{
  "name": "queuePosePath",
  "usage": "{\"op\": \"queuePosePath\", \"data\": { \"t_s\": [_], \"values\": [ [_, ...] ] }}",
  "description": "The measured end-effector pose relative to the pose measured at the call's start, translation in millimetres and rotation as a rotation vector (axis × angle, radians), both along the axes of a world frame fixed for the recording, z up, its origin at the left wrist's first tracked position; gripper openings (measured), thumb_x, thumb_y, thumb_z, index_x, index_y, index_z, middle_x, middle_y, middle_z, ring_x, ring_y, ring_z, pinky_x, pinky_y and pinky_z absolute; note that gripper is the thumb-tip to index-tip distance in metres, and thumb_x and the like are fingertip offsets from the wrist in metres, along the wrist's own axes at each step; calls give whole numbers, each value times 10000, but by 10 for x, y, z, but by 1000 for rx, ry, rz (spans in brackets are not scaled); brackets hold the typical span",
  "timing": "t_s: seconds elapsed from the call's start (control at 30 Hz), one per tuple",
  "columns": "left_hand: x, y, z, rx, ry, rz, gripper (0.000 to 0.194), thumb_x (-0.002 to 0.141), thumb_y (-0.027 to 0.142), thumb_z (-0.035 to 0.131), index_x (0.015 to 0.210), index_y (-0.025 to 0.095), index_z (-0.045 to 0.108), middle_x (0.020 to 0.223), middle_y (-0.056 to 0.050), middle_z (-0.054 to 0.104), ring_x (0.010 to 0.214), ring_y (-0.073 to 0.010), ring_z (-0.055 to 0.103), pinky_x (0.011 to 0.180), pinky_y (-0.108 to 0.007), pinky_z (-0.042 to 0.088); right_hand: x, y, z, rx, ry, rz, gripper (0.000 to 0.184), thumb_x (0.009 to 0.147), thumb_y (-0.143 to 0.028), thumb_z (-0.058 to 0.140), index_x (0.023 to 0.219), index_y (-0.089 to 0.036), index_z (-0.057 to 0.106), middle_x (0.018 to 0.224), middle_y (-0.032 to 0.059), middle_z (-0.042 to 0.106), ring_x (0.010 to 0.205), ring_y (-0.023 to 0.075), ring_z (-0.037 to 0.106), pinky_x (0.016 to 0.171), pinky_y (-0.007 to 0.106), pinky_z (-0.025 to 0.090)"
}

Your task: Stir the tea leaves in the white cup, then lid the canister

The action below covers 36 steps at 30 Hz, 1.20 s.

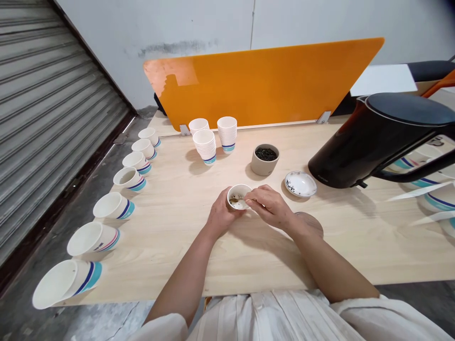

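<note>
The left fingers [223, 200] clasp the paper cup [239, 193] around its side, and the right fingers [259, 195] pinch a spoon-like utensil [235, 200] inside it.

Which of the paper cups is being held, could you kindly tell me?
The cup in the left hand: it alone is gripped, while the row at far left, the stacks and the cups at far right are untouched.

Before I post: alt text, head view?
Left hand holds a paper cup; right hand holds what looks like a small spoon in it. Nearby are a pot of tea-like leaves, a white dish and a black electric kettle; seven paper cups line the left side.
</note>
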<state>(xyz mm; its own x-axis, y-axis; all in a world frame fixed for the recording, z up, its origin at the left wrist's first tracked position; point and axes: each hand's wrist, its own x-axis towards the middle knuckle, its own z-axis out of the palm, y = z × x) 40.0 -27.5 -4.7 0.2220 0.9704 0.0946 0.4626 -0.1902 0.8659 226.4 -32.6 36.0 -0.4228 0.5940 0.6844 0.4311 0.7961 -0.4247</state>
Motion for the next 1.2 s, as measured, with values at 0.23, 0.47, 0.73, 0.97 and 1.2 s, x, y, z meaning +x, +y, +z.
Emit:
{"op": "queuePosePath", "data": {
  "t_s": [0.23, 0.47, 0.73, 0.97, 1.2],
  "values": [
    [-2, 5, -25, 16, 14, 2, 667, 690, 309, 773, 1293, 229, 500, 1266, -43, 576, 1146, -202, 557, 980, -315, 454, 33, 0, 41, 68, -5, -14, 67, 962, -166, 500, 938, -184, 560, 704, -2, 635, 619, 116, 560, 721, 302, 418],
    [-2, -5, -37, -10, -5, 10, 691, 685, 326, 779, 1306, 239, 489, 1262, -43, 581, 1141, -213, 563, 983, -336, 454, 54, 6, 74, 149, -126, -60, 83, 963, -156, 467, 928, -188, 534, 697, 0, 632, 606, 123, 562, 733, 310, 415],
    [-11, 8, -41, 15, 19, 0, 662, 691, 325, 776, 1293, 238, 513, 1263, -46, 578, 1129, -209, 568, 970, -322, 467, -1, 15, -15, 6, 13, 4, 84, 972, -165, 489, 932, -189, 558, 746, 3, 670, 666, 116, 602, 732, 298, 407],
    [4, -6, 8, 5, 28, 11, 707, 665, 294, 788, 1306, 216, 501, 1266, -57, 582, 1151, -220, 561, 1007, -343, 448, 28, 14, 18, 76, -24, -91, 87, 959, -152, 485, 905, -189, 542, 681, -10, 628, 616, 121, 564, 770, 314, 421],
    [-16, 7, -16, 17, -19, -13, 651, 681, 300, 782, 1276, 249, 522, 1255, -26, 582, 1132, -204, 560, 975, -315, 452, -20, 10, -15, 58, -25, -68, 86, 967, -159, 489, 922, -187, 556, 728, -6, 654, 652, 111, 590, 779, 310, 405]
  ]
}}
